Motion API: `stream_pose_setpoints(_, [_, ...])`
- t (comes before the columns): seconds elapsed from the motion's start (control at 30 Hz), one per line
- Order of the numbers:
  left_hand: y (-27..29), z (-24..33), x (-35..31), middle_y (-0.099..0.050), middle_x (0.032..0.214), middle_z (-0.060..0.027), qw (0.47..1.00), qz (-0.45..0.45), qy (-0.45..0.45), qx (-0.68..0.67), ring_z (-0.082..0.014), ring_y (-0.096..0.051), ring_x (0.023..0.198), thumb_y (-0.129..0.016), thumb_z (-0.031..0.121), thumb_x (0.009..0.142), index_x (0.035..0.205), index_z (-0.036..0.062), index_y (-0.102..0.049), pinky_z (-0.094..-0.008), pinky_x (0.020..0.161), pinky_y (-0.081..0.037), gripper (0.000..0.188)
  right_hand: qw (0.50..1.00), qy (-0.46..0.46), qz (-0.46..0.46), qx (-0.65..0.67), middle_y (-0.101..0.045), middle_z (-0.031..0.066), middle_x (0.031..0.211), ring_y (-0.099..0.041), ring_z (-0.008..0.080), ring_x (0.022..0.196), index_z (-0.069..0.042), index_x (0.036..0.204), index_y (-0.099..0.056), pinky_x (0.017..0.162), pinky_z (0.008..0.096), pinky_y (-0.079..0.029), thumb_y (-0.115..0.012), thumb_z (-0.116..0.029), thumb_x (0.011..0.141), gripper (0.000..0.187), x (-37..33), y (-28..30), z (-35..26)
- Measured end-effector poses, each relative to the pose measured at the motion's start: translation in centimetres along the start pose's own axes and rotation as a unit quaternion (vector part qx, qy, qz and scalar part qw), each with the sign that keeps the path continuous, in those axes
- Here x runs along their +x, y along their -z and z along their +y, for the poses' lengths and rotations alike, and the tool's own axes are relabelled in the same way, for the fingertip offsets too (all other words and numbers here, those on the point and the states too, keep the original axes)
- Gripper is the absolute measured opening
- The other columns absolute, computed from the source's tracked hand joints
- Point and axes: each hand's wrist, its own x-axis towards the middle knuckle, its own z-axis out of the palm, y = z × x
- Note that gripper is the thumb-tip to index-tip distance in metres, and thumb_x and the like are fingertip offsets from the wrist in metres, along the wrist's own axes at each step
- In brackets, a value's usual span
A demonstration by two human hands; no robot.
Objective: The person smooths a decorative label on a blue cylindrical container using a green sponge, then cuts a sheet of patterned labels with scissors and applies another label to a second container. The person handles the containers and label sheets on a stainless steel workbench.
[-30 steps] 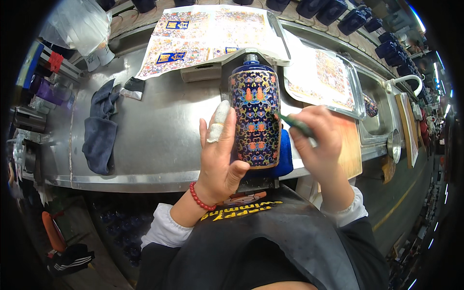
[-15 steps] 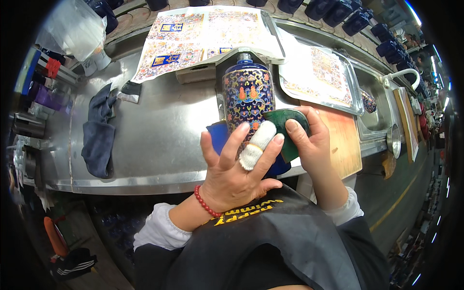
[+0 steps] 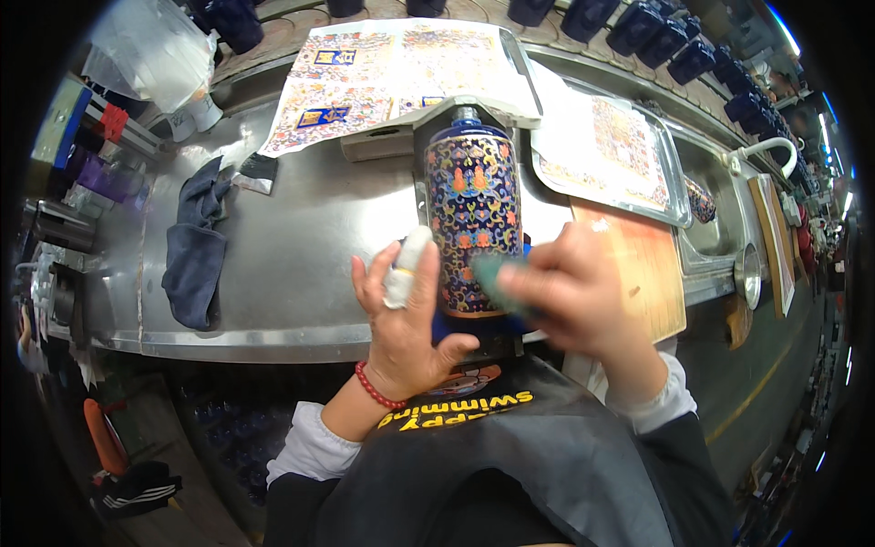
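A dark blue bottle (image 3: 474,201) lies before me on a support at the bench edge, its neck pointing away. Colourful floral decoration with orange and gold motifs wraps its body. My left hand (image 3: 401,301) is beside the bottle's lower left side with fingers stretched out; it wears a white finger cover (image 3: 406,269) and a red bead bracelet. In my right hand (image 3: 579,287), smeared by motion, is a thin green scraper (image 3: 497,281), its edge at the lower right of the bottle. Whether the left fingertips touch the bottle, I cannot tell.
Patterned decal sheets (image 3: 365,82) lie behind the bottle. A clear tray (image 3: 670,201) with another decal sheet stands right, near a sink (image 3: 715,242) and a wooden board (image 3: 643,273). A dark cloth (image 3: 196,255) lies on the steel bench at left. Blue bottles line the back.
My left hand has moved from the bottle's front to its left side. My right hand has swept the scraper down and left onto the bottle's lower part, uncovering more of the pattern.
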Motion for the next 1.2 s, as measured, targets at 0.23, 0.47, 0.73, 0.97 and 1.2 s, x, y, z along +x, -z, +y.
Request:
stream_pose_setpoints(0.23, [-0.3, 1.2, 0.4, -0.043, 0.142, -0.0212, 0.997, -0.026, -0.011, 0.073, -0.0372, -0.027, 0.137, -0.040, 0.077, 0.088, 0.145, -0.0015, -0.044, -0.0627, 0.115, -0.004, 0.097, 0.869, -0.370, 0.105, 0.313, -0.067, 0.0031, 0.087, -0.060, 0.0061, 0.076, 0.001, 0.105, -0.062, 0.066, 0.0221, -0.049, -0.064, -0.011, 0.096, 0.016, -1.2, -1.1, -0.4])
stream_pose_setpoints(0.47, [-0.2, 1.9, 1.4, -0.042, 0.141, -0.0206, 0.992, -0.013, -0.031, 0.123, -0.0364, -0.028, 0.136, -0.039, 0.078, 0.088, 0.143, -0.0010, -0.047, -0.0631, 0.114, -0.006, 0.096, 0.866, -0.389, 0.120, 0.290, -0.066, 0.0040, 0.086, -0.058, 0.0069, 0.076, 0.002, 0.104, -0.061, 0.067, 0.0230, -0.048, -0.065, -0.015, 0.096, 0.019, -2.2, -2.5, 0.3])
stream_pose_setpoints(0.73, [-0.3, 2.3, 1.9, -0.045, 0.139, -0.0192, 0.995, -0.007, -0.022, 0.099, -0.0376, -0.029, 0.134, -0.040, 0.076, 0.088, 0.143, -0.0003, -0.047, -0.0639, 0.114, -0.006, 0.094, 0.855, -0.403, 0.123, 0.302, -0.065, 0.0037, 0.086, -0.058, 0.0073, 0.076, 0.001, 0.104, -0.061, 0.068, 0.0236, -0.048, -0.065, -0.016, 0.096, 0.019, -2.1, -2.7, 0.3])
stream_pose_setpoints(0.97, [-0.3, 2.3, 2.0, -0.045, 0.140, -0.0191, 0.995, -0.016, -0.024, 0.100, -0.0378, -0.029, 0.135, -0.044, 0.075, 0.088, 0.145, -0.0006, -0.044, -0.0639, 0.114, -0.005, 0.095, 0.859, -0.397, 0.123, 0.298, -0.065, 0.0035, 0.086, -0.057, 0.0072, 0.076, 0.002, 0.104, -0.061, 0.068, 0.0233, -0.048, -0.064, -0.016, 0.096, 0.020, -2.2, -2.7, 0.3])
stream_pose_setpoints(1.2, [-0.3, 2.2, 1.9, -0.045, 0.140, -0.0207, 0.996, -0.017, -0.014, 0.086, -0.0392, -0.027, 0.136, -0.048, 0.074, 0.086, 0.147, -0.0011, -0.041, -0.0644, 0.113, -0.006, 0.096, 0.853, -0.403, 0.120, 0.308, -0.065, 0.0035, 0.086, -0.057, 0.0068, 0.077, 0.002, 0.105, -0.061, 0.068, 0.0232, -0.048, -0.064, -0.017, 0.096, 0.021, -2.2, -2.8, 0.3])
